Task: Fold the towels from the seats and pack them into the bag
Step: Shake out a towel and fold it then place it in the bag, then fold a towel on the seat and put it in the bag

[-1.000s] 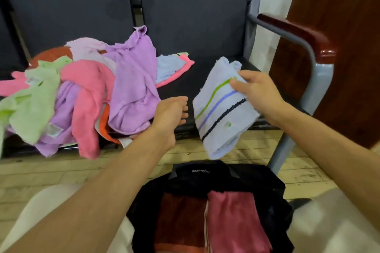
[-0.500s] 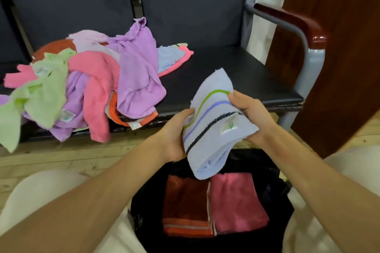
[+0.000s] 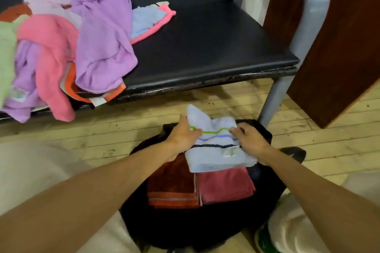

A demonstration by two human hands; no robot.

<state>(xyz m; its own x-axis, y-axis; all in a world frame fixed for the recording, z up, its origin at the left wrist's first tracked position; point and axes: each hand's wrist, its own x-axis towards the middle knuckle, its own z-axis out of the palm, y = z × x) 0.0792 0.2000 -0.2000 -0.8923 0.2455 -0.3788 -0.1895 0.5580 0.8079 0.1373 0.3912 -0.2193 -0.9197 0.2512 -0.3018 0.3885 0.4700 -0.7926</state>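
Pale wooden floorboards [image 3: 102, 141] run across the middle of the frame, under a black padded seat [image 3: 205, 51] with a grey metal leg [image 3: 271, 98] at right. At lower centre sits a black bag [image 3: 205, 224], open at the top, with 2 folded towels side by side inside: a dark red towel [image 3: 170, 183] on the left and a pink towel [image 3: 224, 185] on the right. Above them lies a folded light blue towel [image 3: 216, 158] with green, blue and black stripes. The left hand [image 3: 183, 135] grips its left edge, fingers curled over the cloth; the right hand [image 3: 249, 139] presses on its right edge, fingers bent onto it. In the upper left, a loose heap of unfolded towels [image 3: 82, 43], purple, pink, green and orange, covers the seat.
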